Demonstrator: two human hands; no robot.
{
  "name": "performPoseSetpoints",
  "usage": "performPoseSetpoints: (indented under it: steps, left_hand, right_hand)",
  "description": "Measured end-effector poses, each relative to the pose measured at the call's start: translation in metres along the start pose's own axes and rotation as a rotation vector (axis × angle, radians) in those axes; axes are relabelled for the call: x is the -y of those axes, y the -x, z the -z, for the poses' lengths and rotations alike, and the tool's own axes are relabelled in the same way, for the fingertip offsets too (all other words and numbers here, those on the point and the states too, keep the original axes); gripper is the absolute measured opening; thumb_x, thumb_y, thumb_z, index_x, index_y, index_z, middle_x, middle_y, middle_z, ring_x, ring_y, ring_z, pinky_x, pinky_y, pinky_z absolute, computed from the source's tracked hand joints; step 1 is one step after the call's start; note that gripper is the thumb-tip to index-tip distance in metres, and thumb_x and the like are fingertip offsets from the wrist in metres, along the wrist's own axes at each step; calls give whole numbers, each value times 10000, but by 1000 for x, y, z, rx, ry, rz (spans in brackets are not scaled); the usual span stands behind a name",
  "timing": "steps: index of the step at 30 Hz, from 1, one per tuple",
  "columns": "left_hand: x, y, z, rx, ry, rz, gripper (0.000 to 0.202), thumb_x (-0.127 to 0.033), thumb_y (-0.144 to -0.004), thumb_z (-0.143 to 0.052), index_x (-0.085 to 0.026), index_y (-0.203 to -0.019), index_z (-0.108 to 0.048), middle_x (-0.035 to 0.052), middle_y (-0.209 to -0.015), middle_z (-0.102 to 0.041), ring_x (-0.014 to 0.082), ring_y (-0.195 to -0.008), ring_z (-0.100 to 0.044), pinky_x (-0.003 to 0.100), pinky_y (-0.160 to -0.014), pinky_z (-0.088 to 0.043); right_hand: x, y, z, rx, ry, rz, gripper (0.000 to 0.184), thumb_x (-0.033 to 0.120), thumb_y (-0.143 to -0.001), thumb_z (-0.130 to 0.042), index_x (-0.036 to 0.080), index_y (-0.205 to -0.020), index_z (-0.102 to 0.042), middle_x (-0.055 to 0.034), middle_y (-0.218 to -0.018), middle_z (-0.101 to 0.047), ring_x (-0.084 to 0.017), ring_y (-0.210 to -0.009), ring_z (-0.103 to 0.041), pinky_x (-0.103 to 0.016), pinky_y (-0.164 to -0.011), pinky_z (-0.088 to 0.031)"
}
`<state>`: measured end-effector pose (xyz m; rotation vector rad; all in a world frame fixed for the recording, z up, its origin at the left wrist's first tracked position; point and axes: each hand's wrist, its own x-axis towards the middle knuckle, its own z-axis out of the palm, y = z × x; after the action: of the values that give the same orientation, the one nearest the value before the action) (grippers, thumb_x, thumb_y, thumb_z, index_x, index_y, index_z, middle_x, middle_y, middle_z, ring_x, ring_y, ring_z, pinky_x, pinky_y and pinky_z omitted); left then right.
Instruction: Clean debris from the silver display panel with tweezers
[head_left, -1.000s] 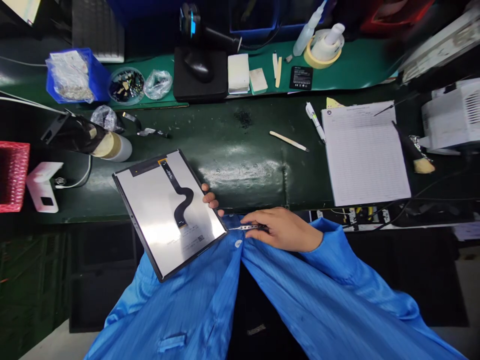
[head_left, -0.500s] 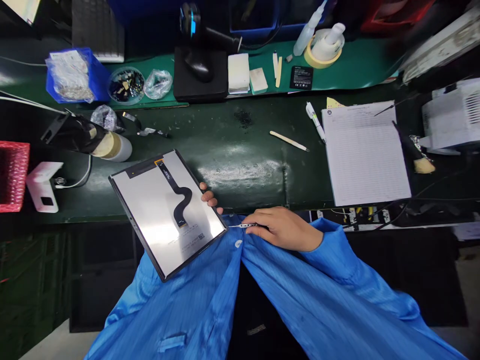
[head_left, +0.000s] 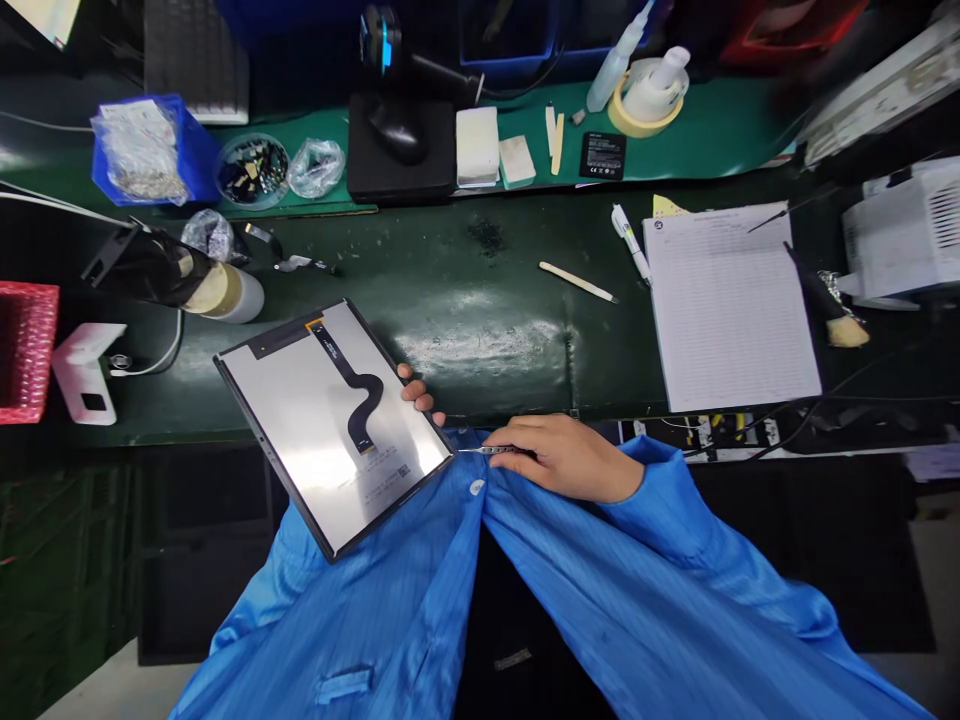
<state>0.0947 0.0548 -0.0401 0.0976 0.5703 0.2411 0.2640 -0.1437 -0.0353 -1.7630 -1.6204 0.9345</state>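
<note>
A tablet-sized display panel [head_left: 300,420] is tilted in front of my body, its silvery back facing up. A black S-shaped flex cable [head_left: 364,390] lies along that back. My left hand [head_left: 417,390] holds the panel from beneath; only its fingertips show past the right edge, and the rest is hidden. Between the thumb and fingers of my right hand [head_left: 566,458] is a slim metal tool, apparently tweezers [head_left: 501,450]. Its thin tip points left and is at the panel's lower right corner; whether it touches is too small to tell.
Beyond the panel lies a dark green bench [head_left: 450,270] with a wooden stick [head_left: 577,282], a pen [head_left: 631,245], a printed sheet [head_left: 735,320] and a brush [head_left: 846,325]. A white stand [head_left: 88,375] and a red basket [head_left: 28,350] are at left. A raised green shelf [head_left: 697,130] runs behind.
The panel has shifted very slightly to the left. Both hands keep their grips, and the tool's tip stays at the same corner.
</note>
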Motion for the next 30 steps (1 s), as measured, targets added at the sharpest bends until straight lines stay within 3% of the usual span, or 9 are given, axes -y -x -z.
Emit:
performPoseSetpoints:
  steps: [9,14,20,27,30]
  left_hand:
    - [2,3,-15,-110,-16,1,689,-537,-1051,-32,-160,-976,-604,53,-763,-593,175,-686,-656,399,-707,-623]
    - [2,0,-10,-79,-10,-10,527,-491,-1056,-182,-171,-987,-595,45,-757,-612,171,-685,-653,383,-696,-618]
    - [2,0,-9,-70,-24,-28,472,-443,-1052,-199,-176,-992,-584,40,-757,-599,172,-677,-640,380,-683,-604]
    - [7,0,-9,-54,-36,-121,148,-336,-918,-531,-203,-978,-558,-7,-744,-567,147,-666,-630,357,-695,-595]
    - [8,-3,-11,-62,-58,-158,299,-327,-734,-725,-221,-950,-547,-36,-715,-546,130,-628,-610,331,-672,-582]
  right_hand:
    - [1,-1,-1,-13,90,14,309,353,-1080,-483,221,-1126,-759,-42,-946,-782,-198,-853,-730,-322,-793,-561]
    - [1,0,-1,-16,1,-11,233,352,-1037,-582,229,-1170,-730,-38,-1043,-777,-188,-909,-737,-293,-814,-564]
    - [0,0,-2,2,109,-6,287,338,-1072,-499,208,-1134,-747,-48,-953,-773,-202,-846,-729,-322,-783,-560]
    - [4,0,0,-27,17,-71,220,334,-1020,-599,231,-1173,-717,-43,-1045,-779,-197,-905,-740,-315,-820,-576]
    - [3,0,0,-43,55,-55,228,317,-1045,-545,220,-1145,-725,-48,-1030,-774,-202,-904,-738,-322,-812,-570]
